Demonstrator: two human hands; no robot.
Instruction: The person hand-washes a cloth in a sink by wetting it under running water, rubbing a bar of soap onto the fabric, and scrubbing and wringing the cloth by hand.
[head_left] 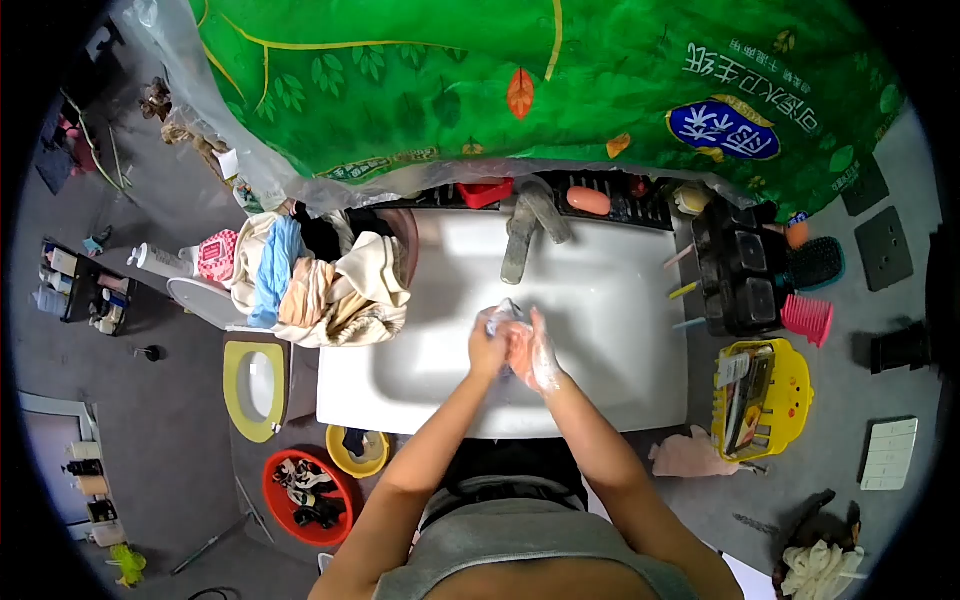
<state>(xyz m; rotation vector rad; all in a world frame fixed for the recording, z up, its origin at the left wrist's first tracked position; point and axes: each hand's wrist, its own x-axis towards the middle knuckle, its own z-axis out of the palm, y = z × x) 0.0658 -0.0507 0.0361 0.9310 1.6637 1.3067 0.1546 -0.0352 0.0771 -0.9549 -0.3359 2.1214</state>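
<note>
Over the white sink basin [620,370], my two hands are together, wet and covered with white suds. My left hand [488,345] has its fingers curled around something small and dark that is hard to make out. My right hand [535,352] presses against it from the other side, palm turned inward and lathered, with its fingers partly hidden. The grey faucet [518,245] is just beyond my hands. An orange-pink bar of soap [589,201] lies on the black rack behind the basin.
Left of the basin are piled clothes [350,290], a toilet [255,390], a red basin [350,490] and a yellow basin [378,455]. On the right are a black organizer [735,270], a pink comb [808,318] and a yellow basket [792,400]. A green package [450,90] spans the back.
</note>
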